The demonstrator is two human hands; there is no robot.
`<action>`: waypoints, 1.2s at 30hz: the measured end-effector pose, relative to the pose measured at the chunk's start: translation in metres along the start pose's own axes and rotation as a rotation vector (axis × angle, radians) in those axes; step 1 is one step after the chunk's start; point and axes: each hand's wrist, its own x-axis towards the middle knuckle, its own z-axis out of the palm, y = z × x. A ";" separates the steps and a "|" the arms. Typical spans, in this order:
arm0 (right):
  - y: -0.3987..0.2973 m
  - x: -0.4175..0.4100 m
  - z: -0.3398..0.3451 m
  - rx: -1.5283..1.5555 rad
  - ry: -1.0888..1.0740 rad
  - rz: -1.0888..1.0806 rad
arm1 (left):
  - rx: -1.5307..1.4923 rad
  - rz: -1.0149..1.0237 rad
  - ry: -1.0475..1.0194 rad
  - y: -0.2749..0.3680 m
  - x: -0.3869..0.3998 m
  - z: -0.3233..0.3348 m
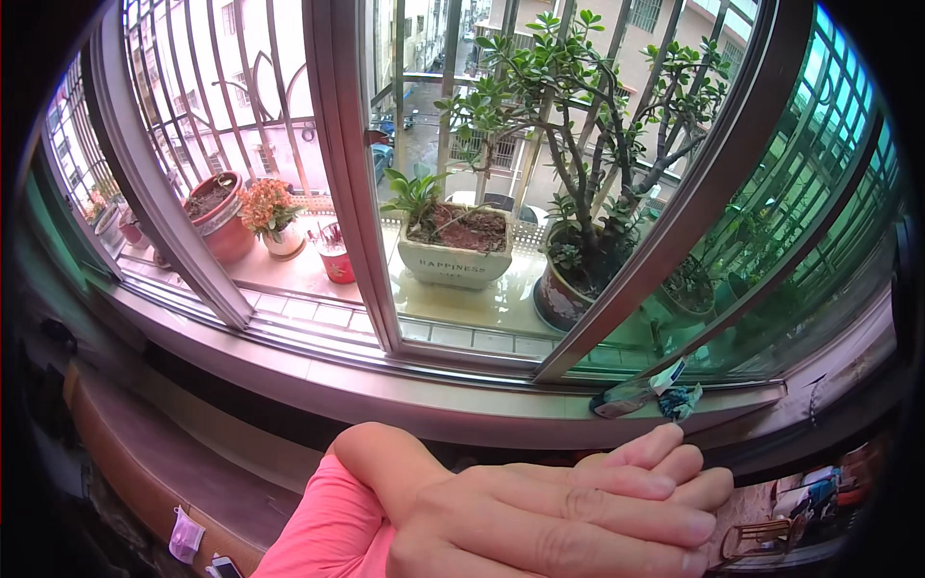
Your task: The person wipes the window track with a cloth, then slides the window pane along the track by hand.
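My left hand (549,513) is large at the bottom centre, its back towards the camera and its fingers stretched to the right. It lies across my right hand (686,462), of which only some bent fingers show behind it; the palm and anything in it are hidden. A pink sleeve (325,520) covers the upper part of my left arm, whose bent elbow points at the window sill. Beyond the fingers, a clear plastic packet (625,399) and a crumpled blue-green item (679,403) rest on the sill (448,396).
Sliding window frames (354,180) stand ahead. Behind them are a rectangular planter (454,261), a potted jade plant (567,296), a terracotta pot (227,231), an orange-flowered plant (267,206) and metal bars. A face mask (186,536) and a phone (225,567) lie lower left; a wooden chair (762,538) stands lower right.
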 end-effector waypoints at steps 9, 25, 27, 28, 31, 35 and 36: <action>0.056 0.059 -0.034 0.530 -1.070 -0.347 | 0.854 -0.204 0.291 -0.052 -0.090 -0.089; 0.040 0.043 -0.019 0.644 -1.093 -0.080 | 1.630 -0.769 0.528 -0.127 -0.380 -0.227; 0.033 0.046 -0.016 0.654 -1.130 0.058 | 1.648 -0.749 0.489 -0.130 -0.378 -0.230; 0.033 0.047 -0.017 0.643 -1.131 0.052 | 1.703 -0.704 0.429 -0.134 -0.375 -0.230; 0.037 0.048 -0.016 0.721 -1.193 0.114 | 1.784 -0.658 0.351 -0.137 -0.377 -0.238; 0.042 0.045 -0.011 0.733 -1.179 0.140 | 1.826 -0.703 0.295 -0.135 -0.378 -0.243; 0.044 0.043 -0.010 0.726 -1.148 0.141 | 1.822 -0.703 0.296 -0.136 -0.378 -0.246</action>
